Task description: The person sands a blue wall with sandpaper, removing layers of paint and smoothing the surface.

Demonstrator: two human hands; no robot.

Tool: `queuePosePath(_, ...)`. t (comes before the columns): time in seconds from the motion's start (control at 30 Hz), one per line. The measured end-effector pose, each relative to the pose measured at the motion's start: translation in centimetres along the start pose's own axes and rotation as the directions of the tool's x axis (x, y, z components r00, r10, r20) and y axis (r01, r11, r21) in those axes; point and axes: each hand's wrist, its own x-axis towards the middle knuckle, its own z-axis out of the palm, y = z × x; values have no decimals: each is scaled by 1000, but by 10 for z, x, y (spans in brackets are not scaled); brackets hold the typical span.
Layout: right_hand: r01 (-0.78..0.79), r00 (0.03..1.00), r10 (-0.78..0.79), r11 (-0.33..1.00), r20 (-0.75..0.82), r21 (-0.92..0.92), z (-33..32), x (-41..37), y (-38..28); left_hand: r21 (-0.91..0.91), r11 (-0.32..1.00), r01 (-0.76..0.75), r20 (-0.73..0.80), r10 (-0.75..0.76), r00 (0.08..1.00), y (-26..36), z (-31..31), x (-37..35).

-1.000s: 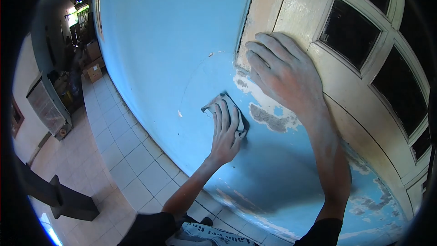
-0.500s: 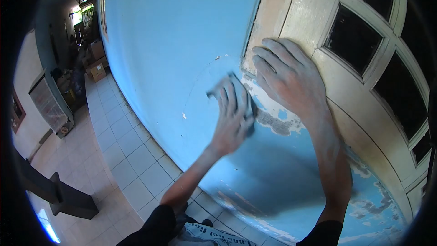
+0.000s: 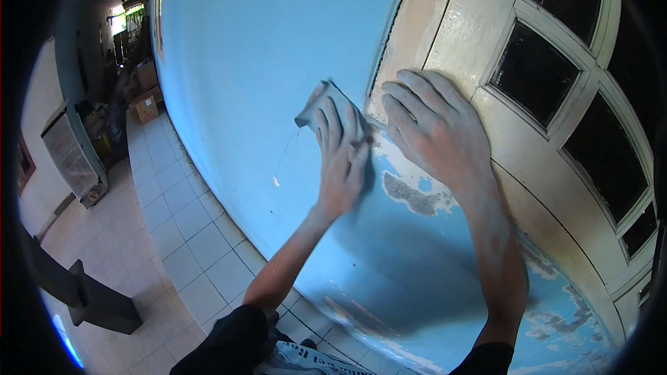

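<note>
My left hand [image 3: 340, 167], coated in pale dust, presses a folded grey sheet of sandpaper [image 3: 312, 105] against the light blue wall [image 3: 271, 35]. Part of the sheet sticks out past the fingertips; the rest is hidden under the fingers. To its right, my right hand [image 3: 439, 135] lies flat on the cream door frame [image 3: 408, 38], fingers stretched out and holding nothing. Dust covers this hand too. Below and between the hands, a peeled patch [image 3: 415, 196] shows white and grey under the blue paint.
A cream door with dark glass panes [image 3: 535, 73] stands on the right. White floor tiles [image 3: 201, 243] run along the wall's foot. At left are a dark post base [image 3: 104, 309], a glass-fronted cabinet [image 3: 73, 149] and cardboard boxes [image 3: 146, 107]. More peeling paint [image 3: 563, 312] shows low at right.
My left hand has slid up and left along the wall with the sandpaper, away from the door frame's corner. My right hand stays on the frame. The view has shifted slightly.
</note>
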Motion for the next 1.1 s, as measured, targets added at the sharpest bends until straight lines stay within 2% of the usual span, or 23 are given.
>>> queuePosePath(0.03,-6,1000,6,1000,-5,-2,0,1,0,20,995,-94,-21,95,995,4,7,-13)
queuePosePath(0.07,-14,1000,15,999,-8,32,-1,1,0,36,985,-171,31,170,985,3,15,-35)
queuePosePath(0.13,-35,999,36,997,-9,69,-2,1,-2,0,984,-180,288,172,942,22,9,-76)
queuePosePath(0.17,-19,1000,19,999,-5,48,-1,1,-1,-2,984,-179,294,172,940,18,8,-74)
queuePosePath(0.23,4,1000,-4,1000,5,27,-2,0,0,41,975,-220,162,211,964,1,5,-52)
queuePosePath(0.27,6,1000,-6,1000,-2,18,-1,0,0,44,974,-223,40,222,974,-5,2,-31)
queuePosePath(0.3,7,1000,-7,1000,-14,6,0,0,0,38,993,-113,3,113,994,-14,-4,-13)
queuePosePath(0.4,3,1000,-3,1000,9,-1,-2,2,0,72,991,-112,-78,117,990,-17,-7,5)
queuePosePath(0.43,4,1000,-4,1000,4,0,-1,2,0,6,996,-93,-26,93,995,-10,-2,-13)
queuePosePath(0.47,9,1000,-9,1000,-2,-11,0,2,0,28,987,-161,69,158,985,-8,1,-35)
queuePosePath(0.53,9,1000,-9,1000,-3,-26,1,1,-1,-39,993,-115,181,121,976,0,-1,-61)
queuePosePath(0.6,12,999,-12,1000,-38,12,1,1,0,-118,987,-113,-55,107,993,-16,1,-33)
queuePosePath(0.63,17,999,-17,1000,-32,10,1,1,0,-195,981,-19,-64,6,998,-25,-6,-13)
queuePosePath(0.67,8,1000,-8,1000,-19,12,0,2,-1,-22,1000,-2,-73,0,997,-35,-15,13)
queuePosePath(0.73,1,1000,-1,1000,-11,17,0,3,0,-8,1000,-22,-144,21,989,-24,-14,16)
queuePosePath(0.8,4,999,-3,1000,-43,27,3,4,0,-78,993,-89,-40,86,996,-25,-4,-32)
queuePosePath(0.83,-1,999,2,999,-47,32,2,4,-1,-35,992,-120,47,121,991,-14,1,-57)
queuePosePath(0.87,2,999,-1,1000,-34,24,1,4,0,16,999,-41,216,37,976,-10,1,-77)
queuePosePath(0.93,16,1000,-16,1000,-10,22,-1,1,-1,-44,991,-130,67,133,989,-25,3,-55)
queuePosePath(1.0,19,1000,-19,1000,-4,0,-1,1,0,-25,984,-176,2,176,984,-25,-16,2)
queuePosePath(1.03,19,1000,-19,1000,-7,-2,0,1,0,43,989,-141,12,140,990,-26,-24,22)
queuePosePath(1.1,5,1000,-5,1000,-1,-20,3,1,-1,-15,993,-120,-35,120,992,-16,-14,12)
